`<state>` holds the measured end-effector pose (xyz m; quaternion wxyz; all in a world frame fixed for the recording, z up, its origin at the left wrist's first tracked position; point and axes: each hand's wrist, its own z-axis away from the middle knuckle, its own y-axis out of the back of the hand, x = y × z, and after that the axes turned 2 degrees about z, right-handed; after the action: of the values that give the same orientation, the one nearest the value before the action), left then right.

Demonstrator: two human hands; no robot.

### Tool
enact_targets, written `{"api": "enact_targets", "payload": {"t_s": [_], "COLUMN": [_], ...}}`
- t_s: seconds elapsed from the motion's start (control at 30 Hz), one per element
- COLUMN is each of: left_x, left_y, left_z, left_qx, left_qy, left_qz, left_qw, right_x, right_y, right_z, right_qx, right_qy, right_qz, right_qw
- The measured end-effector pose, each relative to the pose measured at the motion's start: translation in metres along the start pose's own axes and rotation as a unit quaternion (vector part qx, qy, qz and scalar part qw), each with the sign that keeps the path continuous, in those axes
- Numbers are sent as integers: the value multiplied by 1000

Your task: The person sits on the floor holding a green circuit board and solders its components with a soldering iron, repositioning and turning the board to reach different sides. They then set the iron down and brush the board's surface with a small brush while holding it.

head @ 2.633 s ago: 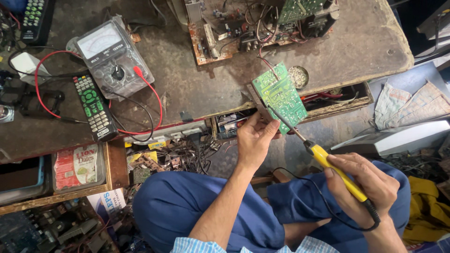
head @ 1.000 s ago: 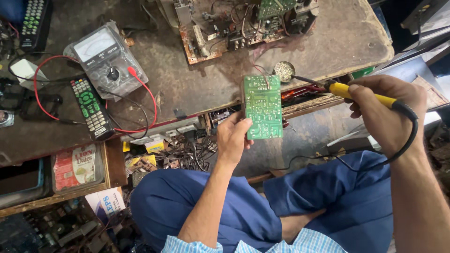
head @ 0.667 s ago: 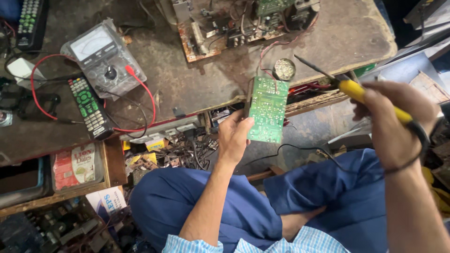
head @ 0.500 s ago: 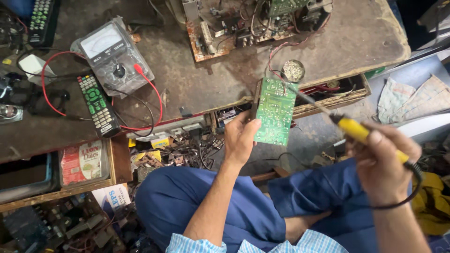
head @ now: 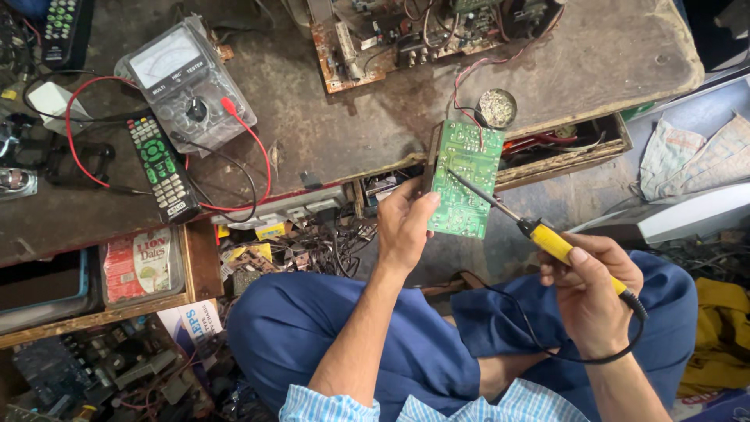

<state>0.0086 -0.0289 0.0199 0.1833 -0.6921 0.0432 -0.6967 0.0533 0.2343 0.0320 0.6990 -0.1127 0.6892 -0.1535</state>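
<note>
While gripping the green circuit board (head: 464, 178) by its lower left edge at frame centre, left hand (head: 404, 227) tilts it upright off the counter (head: 351, 133) edge. Right hand (head: 591, 293), lower right, closed around the yellow soldering iron (head: 547, 241), long axis running up-left, tip touching board. Half a second earlier: tip near the board's top, now lower, mid-board.
</note>
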Motion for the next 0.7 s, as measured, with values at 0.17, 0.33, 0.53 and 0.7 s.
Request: {"api": "enact_targets", "payload": {"t_s": [0.17,0.33,0.53,0.7], "left_x": [-2,-2,1,3], "left_y": [-1,-2,-5,-5], "left_z": [-2,-1,1,1], "left_qx": [8,8,11,20], "left_qy": [2,-4,-16,-20], "left_qz": [-3,-1,-9,-30], "left_qw": [1000,1000,1000,999], "right_x": [1,2,2,7], "right_y": [-4,-8,-16,-22], "right_z": [-1,2,9,16], "right_qx": [1,4,24,39], "right_qy": [-13,-14,-36,-36], "right_qz": [6,9,3,-11], "right_qw": [1000,1000,999,999]}}
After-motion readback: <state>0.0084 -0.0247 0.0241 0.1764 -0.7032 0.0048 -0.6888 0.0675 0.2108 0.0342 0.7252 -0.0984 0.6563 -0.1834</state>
